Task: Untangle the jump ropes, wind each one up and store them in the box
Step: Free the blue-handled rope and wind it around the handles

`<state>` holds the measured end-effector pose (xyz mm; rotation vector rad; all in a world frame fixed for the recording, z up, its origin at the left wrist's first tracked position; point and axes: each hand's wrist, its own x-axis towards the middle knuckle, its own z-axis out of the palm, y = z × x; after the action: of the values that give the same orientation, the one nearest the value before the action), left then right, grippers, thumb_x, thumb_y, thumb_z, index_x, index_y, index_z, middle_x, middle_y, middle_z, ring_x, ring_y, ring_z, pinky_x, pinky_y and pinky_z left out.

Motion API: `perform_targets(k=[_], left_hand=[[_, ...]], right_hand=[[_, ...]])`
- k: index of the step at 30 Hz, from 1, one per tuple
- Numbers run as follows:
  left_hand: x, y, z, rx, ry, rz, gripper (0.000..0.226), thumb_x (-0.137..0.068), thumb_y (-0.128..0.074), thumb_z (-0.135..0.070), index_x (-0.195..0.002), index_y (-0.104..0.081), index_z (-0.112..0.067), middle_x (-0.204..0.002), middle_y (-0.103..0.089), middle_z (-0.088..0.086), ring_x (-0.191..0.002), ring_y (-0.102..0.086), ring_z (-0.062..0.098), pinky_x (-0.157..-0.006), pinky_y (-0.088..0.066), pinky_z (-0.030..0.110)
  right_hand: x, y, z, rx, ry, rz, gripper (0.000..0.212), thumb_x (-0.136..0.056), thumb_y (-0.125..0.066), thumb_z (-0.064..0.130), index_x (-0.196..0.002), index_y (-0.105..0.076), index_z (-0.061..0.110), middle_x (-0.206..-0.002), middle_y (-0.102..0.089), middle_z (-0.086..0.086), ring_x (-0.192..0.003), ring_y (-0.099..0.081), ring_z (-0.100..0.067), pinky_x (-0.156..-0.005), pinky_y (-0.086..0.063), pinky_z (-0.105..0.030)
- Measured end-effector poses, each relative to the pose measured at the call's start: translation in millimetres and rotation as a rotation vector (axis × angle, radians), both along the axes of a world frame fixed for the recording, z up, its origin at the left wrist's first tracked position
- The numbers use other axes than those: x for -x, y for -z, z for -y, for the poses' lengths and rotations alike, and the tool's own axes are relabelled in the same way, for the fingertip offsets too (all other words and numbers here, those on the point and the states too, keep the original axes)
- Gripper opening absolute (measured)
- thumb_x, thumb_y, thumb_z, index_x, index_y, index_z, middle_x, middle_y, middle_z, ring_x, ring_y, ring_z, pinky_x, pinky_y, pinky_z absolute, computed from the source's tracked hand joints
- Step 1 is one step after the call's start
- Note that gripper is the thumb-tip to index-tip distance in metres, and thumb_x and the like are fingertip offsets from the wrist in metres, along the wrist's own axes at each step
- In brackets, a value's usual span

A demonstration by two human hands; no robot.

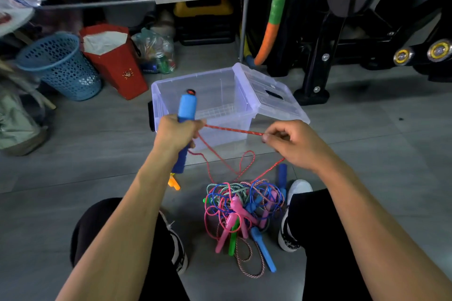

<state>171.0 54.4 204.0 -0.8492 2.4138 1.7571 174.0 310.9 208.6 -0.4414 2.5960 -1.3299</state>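
My left hand (177, 133) grips a blue foam jump rope handle (187, 106) upright in front of the clear plastic box (195, 85). A red rope (232, 129) runs taut from that hand to my right hand (291, 144), which pinches it between thumb and fingers. From both hands the red rope drops in loose loops to a tangled pile of ropes (244, 203) on the floor between my feet, with pink, green and blue handles in it. A second blue foam handle (281, 175) lies at the pile's right. The box stands open and looks empty.
The box's lid (271, 93) leans against its right side. A small orange piece (174, 183) lies on the floor below my left hand. A blue mesh basket (61, 66), a red bag (115, 61) and a black exercise machine (342, 32) stand behind the box.
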Motion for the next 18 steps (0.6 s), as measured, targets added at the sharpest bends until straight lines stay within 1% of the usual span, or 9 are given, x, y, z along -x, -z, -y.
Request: perform_targets(k=[2,4,6,8,11,14,15,16,18], left_hand=[[-4,4,-2,0.241,0.177,0.051,0.020,-0.078,-0.075,-0.025,-0.082,-0.062,-0.010,-0.060,-0.060,0.005,-0.039,-0.052,0.019,-0.053,-0.048,0.026],[-10,0,-17,0.133,0.318,0.012,0.022,-0.079,-0.075,-0.031,-0.088,-0.066,-0.013,-0.064,-0.060,0.004,-0.042,-0.052,0.019,-0.056,-0.048,0.027],[-18,-11,-36,-0.046,0.460,0.009,0.021,-0.083,-0.074,-0.031,-0.091,-0.068,-0.013,-0.061,-0.059,-0.001,-0.041,-0.049,0.016,-0.050,-0.043,0.021],[-24,-18,-48,-0.120,0.565,0.033,0.022,-0.085,-0.073,-0.027,-0.083,-0.065,-0.007,-0.056,-0.059,-0.002,-0.039,-0.046,0.014,-0.045,-0.039,0.021],[-21,-24,-44,-0.377,0.324,-0.108,0.026,-0.086,-0.068,-0.013,-0.066,-0.052,-0.012,-0.047,-0.044,-0.002,-0.034,-0.035,0.013,-0.045,-0.035,0.026],[-7,-24,-18,-0.600,-0.002,-0.172,0.023,-0.087,-0.062,-0.008,-0.067,-0.052,-0.014,-0.047,-0.041,-0.002,-0.034,-0.033,0.012,-0.047,-0.035,0.027],[-4,-20,-8,-0.540,-0.045,-0.136,0.019,-0.085,-0.062,-0.008,-0.068,-0.054,-0.013,-0.049,-0.044,-0.001,-0.034,-0.035,0.012,-0.047,-0.034,0.027],[-2,-13,0,-0.363,-0.020,-0.062,0.015,-0.082,-0.064,-0.008,-0.071,-0.056,-0.011,-0.052,-0.048,0.002,-0.033,-0.038,0.013,-0.046,-0.035,0.025],[-4,-2,7,0.103,0.182,0.099,0.008,-0.080,-0.067,-0.010,-0.080,-0.058,-0.010,-0.059,-0.052,0.005,-0.033,-0.044,0.015,-0.046,-0.038,0.023]], right_hand=[[-1,0,-1,-0.018,-0.025,-0.043,0.016,-0.092,-0.062,0.018,-0.078,-0.067,0.021,-0.056,-0.051,0.010,-0.052,-0.044,-0.002,-0.055,-0.036,-0.022],[-2,-1,3,-0.020,-0.047,-0.079,0.016,-0.093,-0.061,0.018,-0.079,-0.068,0.021,-0.055,-0.050,0.008,-0.051,-0.041,-0.004,-0.053,-0.033,-0.021],[-4,-2,12,0.011,-0.071,-0.098,0.017,-0.094,-0.060,0.019,-0.081,-0.069,0.015,-0.055,-0.051,0.006,-0.050,-0.041,-0.005,-0.051,-0.032,-0.019],[-5,-1,22,0.073,-0.056,-0.093,0.017,-0.095,-0.060,0.020,-0.081,-0.069,0.014,-0.055,-0.051,0.006,-0.050,-0.041,-0.004,-0.051,-0.032,-0.020],[-1,4,21,0.058,-0.051,0.005,0.020,-0.094,-0.061,0.023,-0.076,-0.066,0.016,-0.054,-0.054,0.006,-0.050,-0.047,-0.008,-0.054,-0.039,-0.026],[4,8,12,-0.124,-0.134,0.125,0.030,-0.097,-0.051,0.012,-0.071,-0.060,0.023,-0.051,-0.056,0.005,-0.049,-0.055,-0.012,-0.061,-0.048,-0.031],[5,8,9,-0.158,-0.136,0.118,0.032,-0.098,-0.047,0.010,-0.071,-0.060,0.025,-0.050,-0.056,0.005,-0.047,-0.055,-0.011,-0.060,-0.048,-0.031],[6,7,7,-0.169,-0.121,0.079,0.032,-0.098,-0.047,0.011,-0.072,-0.060,0.025,-0.050,-0.056,0.004,-0.046,-0.053,-0.009,-0.058,-0.046,-0.030],[6,4,5,-0.147,-0.084,-0.049,0.027,-0.099,-0.050,0.017,-0.076,-0.062,0.024,-0.053,-0.053,0.003,-0.047,-0.047,-0.010,-0.055,-0.041,-0.028]])
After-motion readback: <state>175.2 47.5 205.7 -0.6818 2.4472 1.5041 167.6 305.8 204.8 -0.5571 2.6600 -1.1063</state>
